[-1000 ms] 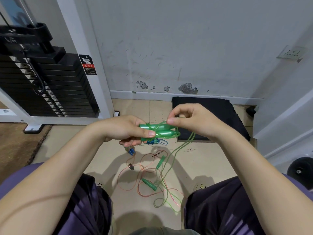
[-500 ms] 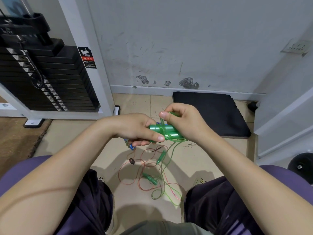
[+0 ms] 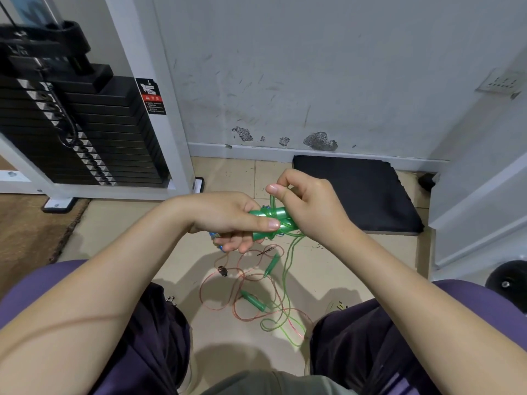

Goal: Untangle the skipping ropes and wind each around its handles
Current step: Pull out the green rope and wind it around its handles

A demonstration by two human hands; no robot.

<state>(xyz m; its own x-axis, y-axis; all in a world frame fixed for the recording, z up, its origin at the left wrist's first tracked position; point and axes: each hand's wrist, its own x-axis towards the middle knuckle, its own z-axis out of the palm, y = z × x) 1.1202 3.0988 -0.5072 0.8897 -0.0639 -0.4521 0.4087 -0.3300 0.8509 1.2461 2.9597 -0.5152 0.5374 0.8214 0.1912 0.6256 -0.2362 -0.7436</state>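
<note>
Green handles (image 3: pixel 266 222) held together mid-air above floor, centre of scene, green rope (image 3: pixel 286 262) coiled round them, loose end trailing down to floor. Left hand (image 3: pixel 228 218) grips handles, thumb pressed along top, fingers curled beneath. Right hand (image 3: pixel 309 203) pinches rope loop between thumb and forefinger just above handles. On tiled floor (image 3: pixel 119 223) below: second pair of green handles (image 3: pixel 253 300), orange rope (image 3: pixel 222 295) tangled with green strands. Black mat (image 3: pixel 356 192) far right against wall; weight stack (image 3: pixel 71 132) far left.
</note>
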